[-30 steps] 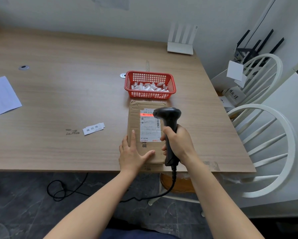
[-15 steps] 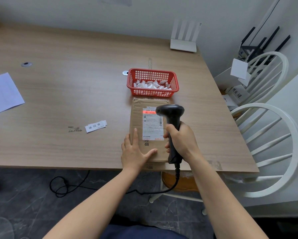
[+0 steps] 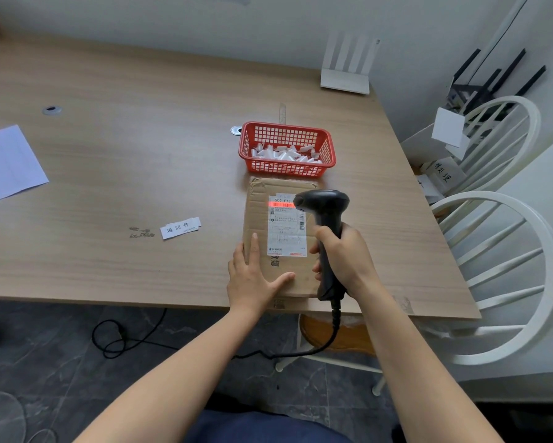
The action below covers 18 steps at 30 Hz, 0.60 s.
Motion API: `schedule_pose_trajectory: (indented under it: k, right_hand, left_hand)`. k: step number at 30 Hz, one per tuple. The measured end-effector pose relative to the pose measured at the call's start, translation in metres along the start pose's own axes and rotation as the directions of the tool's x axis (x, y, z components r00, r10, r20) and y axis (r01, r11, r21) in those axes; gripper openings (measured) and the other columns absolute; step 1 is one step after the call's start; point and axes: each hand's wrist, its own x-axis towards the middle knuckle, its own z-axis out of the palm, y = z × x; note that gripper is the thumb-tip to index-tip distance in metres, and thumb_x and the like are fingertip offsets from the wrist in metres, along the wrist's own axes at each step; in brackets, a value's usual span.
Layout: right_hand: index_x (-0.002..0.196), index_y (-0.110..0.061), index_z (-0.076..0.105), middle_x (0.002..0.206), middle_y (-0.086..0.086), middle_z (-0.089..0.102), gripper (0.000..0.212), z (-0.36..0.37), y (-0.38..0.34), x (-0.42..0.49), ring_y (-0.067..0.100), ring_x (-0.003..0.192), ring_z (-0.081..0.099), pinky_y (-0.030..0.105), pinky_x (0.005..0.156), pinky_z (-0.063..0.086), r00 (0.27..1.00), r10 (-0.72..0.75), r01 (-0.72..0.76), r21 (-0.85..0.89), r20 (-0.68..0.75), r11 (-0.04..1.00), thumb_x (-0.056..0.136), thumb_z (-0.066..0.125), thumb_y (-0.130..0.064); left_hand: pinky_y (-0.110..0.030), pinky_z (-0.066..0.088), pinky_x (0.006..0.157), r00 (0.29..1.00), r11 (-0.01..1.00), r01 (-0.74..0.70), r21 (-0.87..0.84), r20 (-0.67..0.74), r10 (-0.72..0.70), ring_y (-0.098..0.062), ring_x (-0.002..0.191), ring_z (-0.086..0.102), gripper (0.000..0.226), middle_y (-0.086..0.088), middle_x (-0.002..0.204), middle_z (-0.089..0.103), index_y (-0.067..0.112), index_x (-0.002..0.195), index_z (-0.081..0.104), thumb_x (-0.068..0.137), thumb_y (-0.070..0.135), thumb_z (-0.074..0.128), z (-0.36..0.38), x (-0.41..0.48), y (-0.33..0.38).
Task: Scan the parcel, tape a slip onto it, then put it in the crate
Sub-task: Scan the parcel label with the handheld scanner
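A flat brown cardboard parcel point(image 3: 258, 219) with a white shipping label point(image 3: 285, 231) lies near the table's front edge. My left hand point(image 3: 252, 279) presses flat on its near left corner, fingers spread. My right hand point(image 3: 345, 260) grips a black corded barcode scanner point(image 3: 324, 206) held over the parcel's right side. A red scan line glows across the top of the label. A small white paper slip point(image 3: 181, 227) with printed characters lies on the table to the parcel's left.
A red mesh basket point(image 3: 288, 166) holding several small white pieces stands just behind the parcel. A white paper sheet point(image 3: 6, 161) lies far left, a white router point(image 3: 345, 79) at the back. Two white chairs point(image 3: 505, 251) stand to the right. The scanner's cable point(image 3: 300, 350) hangs below the table edge.
Both hands, the scanner and the parcel keep their places relative to each other. The red scan line stays on the top of the label; only the camera view has shifted slightly.
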Motion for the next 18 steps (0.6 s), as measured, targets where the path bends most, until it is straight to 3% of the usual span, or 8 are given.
schedule_pose_trajectory:
  k: [18]
  right_hand:
    - [0.078,-0.013,0.052,0.067,0.006,0.059,0.012,-0.007,0.011,0.015,0.017,0.041,0.054,0.027,0.043,0.045,1.000,0.016,-0.018,0.090,0.020,0.996,0.083,0.051,-0.024]
  left_hand:
    - [-0.048,0.041,0.098,0.998,0.999,0.050,-0.001,0.036,-0.050,-0.031,0.133,0.025,0.108,-0.010,0.149,0.020,0.033,0.141,-0.002,0.059,0.074,0.055,-0.001,0.007,0.003]
